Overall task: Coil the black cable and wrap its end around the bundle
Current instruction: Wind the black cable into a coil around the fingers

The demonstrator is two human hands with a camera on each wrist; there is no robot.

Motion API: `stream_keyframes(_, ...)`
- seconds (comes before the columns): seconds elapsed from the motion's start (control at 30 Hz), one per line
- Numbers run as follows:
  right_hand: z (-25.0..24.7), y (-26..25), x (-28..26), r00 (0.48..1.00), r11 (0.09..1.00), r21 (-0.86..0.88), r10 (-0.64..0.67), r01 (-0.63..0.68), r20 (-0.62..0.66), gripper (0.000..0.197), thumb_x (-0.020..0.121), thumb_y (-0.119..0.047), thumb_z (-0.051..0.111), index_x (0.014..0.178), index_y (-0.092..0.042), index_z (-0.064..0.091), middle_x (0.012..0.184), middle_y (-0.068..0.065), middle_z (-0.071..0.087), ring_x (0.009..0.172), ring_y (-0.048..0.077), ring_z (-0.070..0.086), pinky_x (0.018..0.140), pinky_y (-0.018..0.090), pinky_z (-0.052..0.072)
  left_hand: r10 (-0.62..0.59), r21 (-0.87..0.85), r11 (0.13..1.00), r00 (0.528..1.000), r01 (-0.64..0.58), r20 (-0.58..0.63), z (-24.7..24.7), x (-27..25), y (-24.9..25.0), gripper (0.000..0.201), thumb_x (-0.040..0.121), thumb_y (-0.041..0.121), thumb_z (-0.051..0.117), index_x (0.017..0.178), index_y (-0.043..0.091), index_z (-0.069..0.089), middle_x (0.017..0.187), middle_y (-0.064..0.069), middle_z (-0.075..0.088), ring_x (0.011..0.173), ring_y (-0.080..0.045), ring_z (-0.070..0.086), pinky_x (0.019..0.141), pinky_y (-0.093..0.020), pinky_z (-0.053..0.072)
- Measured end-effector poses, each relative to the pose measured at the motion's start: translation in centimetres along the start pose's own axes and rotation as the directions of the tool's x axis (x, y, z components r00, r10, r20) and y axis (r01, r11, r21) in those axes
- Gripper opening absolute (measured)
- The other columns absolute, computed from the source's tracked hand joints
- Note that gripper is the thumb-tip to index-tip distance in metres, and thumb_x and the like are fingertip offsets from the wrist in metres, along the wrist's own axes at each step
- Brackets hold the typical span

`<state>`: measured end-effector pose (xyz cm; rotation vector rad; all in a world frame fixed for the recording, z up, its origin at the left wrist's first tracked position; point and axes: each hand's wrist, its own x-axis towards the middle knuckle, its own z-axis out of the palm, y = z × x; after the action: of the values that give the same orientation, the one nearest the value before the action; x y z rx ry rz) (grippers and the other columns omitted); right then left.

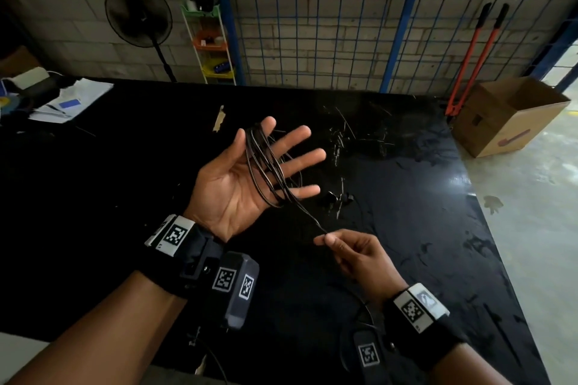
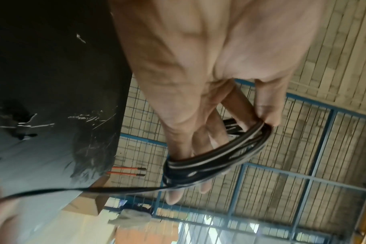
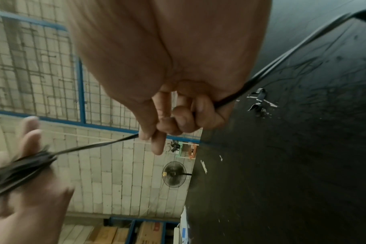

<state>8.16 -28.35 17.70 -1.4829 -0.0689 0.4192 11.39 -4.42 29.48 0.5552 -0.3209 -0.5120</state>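
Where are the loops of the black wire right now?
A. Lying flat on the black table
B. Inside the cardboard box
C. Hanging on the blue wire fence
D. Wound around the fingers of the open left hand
D: the coil of black cable loops around the spread fingers of the left hand, while the right hand pinches the loose strand.

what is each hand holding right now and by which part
The right hand pinches the black cable on its free run between thumb and forefinger. The left hand grips nothing; the coils loop around its spread fingers.

left hand (image 3: 21, 181) blurred, black cable (image 3: 303, 47) cut off
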Motion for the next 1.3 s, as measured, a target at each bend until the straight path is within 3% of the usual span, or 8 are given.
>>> stream_keyframes(0.13,-0.7,-1.1,1.9,1.0,1.0,-0.008,0.026,-0.026,-0.004,0.021,0.094,-0.025,0.069,0.092,-0.007,0.078,0.055,0.003,0.045,0.042,0.007,0.035,0.041,0.018,0.027,-0.186,0.084,0.98,0.981,0.181,0.05,0.5,-0.9,-2.0,0.039,0.105,0.032,0.053,0.134,0.008,0.06,0.16,-0.025,0.039,0.151,-0.054,0.023,0.115,-0.081,0.007)
stream_keyframes(0.23,-1.4,-3.2,3.3,0.997,0.996,-0.071,-0.066,0.063,-0.042,0.041,0.08,-0.036,0.077,0.088,0.003,0.072,0.073,0.023,0.06,0.062,0.025,0.053,0.059,0.033,0.042,-0.297,0.24,0.926,0.955,0.29,-0.006,0.5,-1.5,-3.3,0.039,0.101,0.032,0.061,0.131,0.007,0.066,0.158,-0.029,0.04,0.146,-0.059,0.031,0.114,-0.079,0.018)
stream_keyframes(0.43,-2.1,-8.5,3.9,0.964,0.897,-0.384,-0.259,0.217,-0.06,0.023,0.084,-0.033,0.082,0.08,-0.011,0.076,0.079,0.014,0.077,0.068,0.028,0.069,0.069,0.041,0.055,-0.328,0.42,0.82,0.92,0.39,-0.214,-0.4,-2.3,-4.2,0.044,0.098,0.035,0.063,0.133,0.007,0.067,0.154,-0.022,0.051,0.14,-0.048,0.049,0.116,-0.072,0.028)
stream_keyframes(0.67,-0.1,-11.3,1.8,0.918,0.756,-0.556,-0.394,0.344,0.033,0.023,0.087,-0.032,0.079,0.073,-0.015,0.075,0.069,0.001,0.074,0.058,0.007,0.066,0.058,0.021,0.053,-0.26,0.522,0.729,0.884,0.444,-0.388,-1.7,-2.3,-4.8,0.045,0.104,0.027,0.05,0.139,0.0,0.06,0.147,-0.011,0.062,0.134,-0.034,0.06,0.116,-0.066,0.035)
stream_keyframes(0.9,1.4,-10.3,-0.3,0.887,0.72,-0.562,-0.458,0.407,0.056,0.013,0.093,-0.02,0.073,0.083,-0.022,0.082,0.061,-0.023,0.068,0.058,-0.004,0.065,0.059,0.011,0.045,-0.121,0.529,0.761,0.883,0.376,-0.454,-3.0,-1.7,-5.0,0.039,0.103,0.027,0.055,0.127,0.0,0.069,0.141,-0.013,0.066,0.131,-0.032,0.063,0.114,-0.07,0.033)
stream_keyframes(1.03,2.1,-8.6,-1.1,0.896,0.774,-0.488,-0.443,0.404,0.039,0.015,0.097,-0.025,0.068,0.095,-0.025,0.083,0.056,0.0,0.067,0.047,0.016,0.06,0.049,0.036,0.051,-0.021,0.461,0.85,0.891,0.254,-0.453,-3.2,-1.0,-4.4,0.04,0.099,0.031,0.054,0.128,0.009,0.07,0.143,-0.011,0.065,0.132,-0.034,0.062,0.113,-0.071,0.035)
stream_keyframes(1.17,2.0,-6.5,-1.4,0.94,0.875,-0.355,-0.338,0.329,0.038,0.019,0.1,-0.022,0.065,0.103,-0.025,0.083,0.052,0.0,0.062,0.047,0.005,0.054,0.052,0.019,0.041,0.022,0.33,0.934,0.902,0.135,-0.431,-3.2,-0.1,-3.4,0.049,0.099,0.039,0.052,0.139,0.013,0.059,0.151,-0.016,0.056,0.136,-0.041,0.056,0.111,-0.067,0.04)
stream_keyframes(1.3,1.7,-4.2,-1.4,0.984,0.976,-0.135,-0.167,0.173,0.056,0.021,0.098,-0.022,0.064,0.107,-0.019,0.082,0.053,0.001,0.058,0.044,0.006,0.044,0.047,0.014,0.034,0.075,0.202,0.979,0.933,-0.002,-0.353,-2.8,0.5,-1.7,0.042,0.1,0.04,0.044,0.129,0.02,0.068,0.153,-0.017,0.054,0.139,-0.044,0.052,0.11,-0.068,0.04)
